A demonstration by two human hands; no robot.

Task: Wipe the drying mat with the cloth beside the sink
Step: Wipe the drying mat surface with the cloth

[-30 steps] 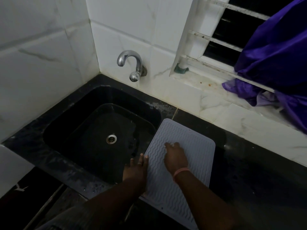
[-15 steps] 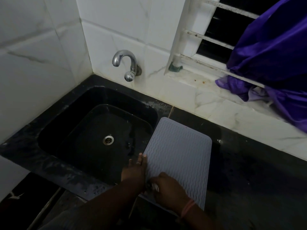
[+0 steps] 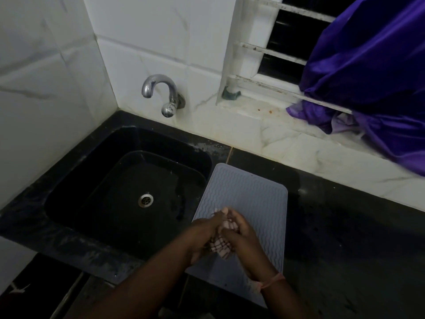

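Note:
A grey drying mat (image 3: 250, 199) with wavy ridges lies on the black counter, its left edge at the sink's rim. Above the mat's middle, my left hand (image 3: 207, 236) and my right hand (image 3: 241, 233) are pressed together around a small pale checked cloth (image 3: 221, 246). The cloth is bunched between my palms, and a bit of it hangs out below them. Most of the cloth is hidden by my fingers. My forearms cover the mat's near part.
A black sink (image 3: 128, 194) with a steel drain (image 3: 145, 200) lies to the left. A chrome tap (image 3: 164, 95) juts from the white tiled wall. Purple fabric (image 3: 372, 72) hangs over the window ledge at right. Dark counter (image 3: 345, 238) stretches right of the mat.
My right hand pulled back from the mat's middle to its near edge, then rose with the cloth. My left hand left the mat's left edge and joined it around the cloth.

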